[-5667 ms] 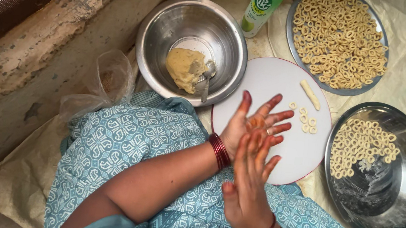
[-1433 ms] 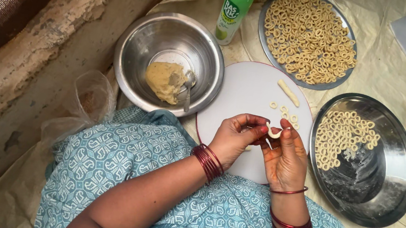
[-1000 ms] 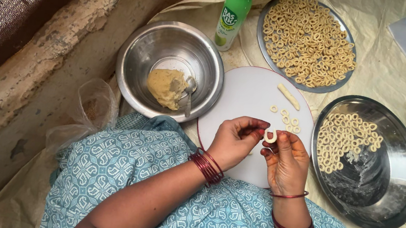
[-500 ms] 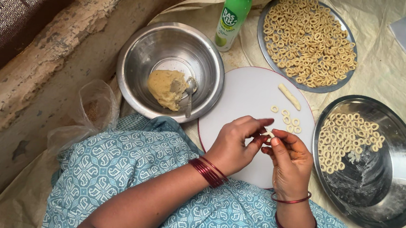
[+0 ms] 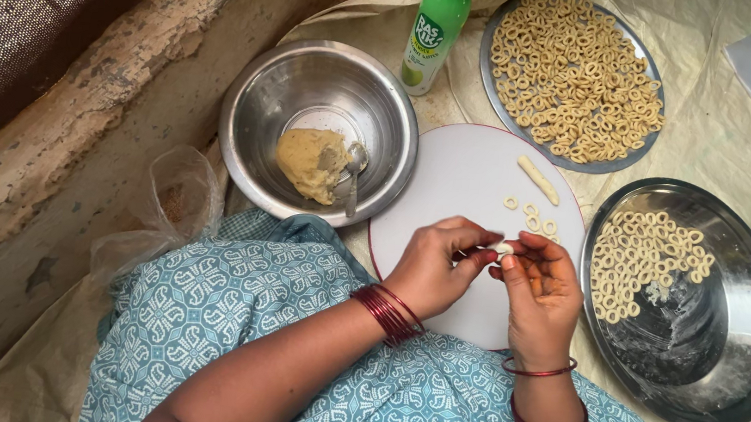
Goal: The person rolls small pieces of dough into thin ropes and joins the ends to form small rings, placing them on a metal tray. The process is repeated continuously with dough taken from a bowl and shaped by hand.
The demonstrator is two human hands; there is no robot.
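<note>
The left hand [image 5: 433, 268] and right hand [image 5: 541, 289] pinch a small dough bit [image 5: 505, 249] over the white board [image 5: 453, 182] — curling it into a ring.

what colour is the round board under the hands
White, with a thin red rim: the round board shows best in the head view, lying between the steel bowl and steel plate.

A rough, worn concrete ledge [image 5: 98, 107] runs diagonally across the upper left, with dark woven matting [image 5: 34, 8] beyond it, bare grey floor [image 5: 2, 311] below it, and a creased pale plastic sheet [image 5: 727, 136] spread to its right under even light.
</note>
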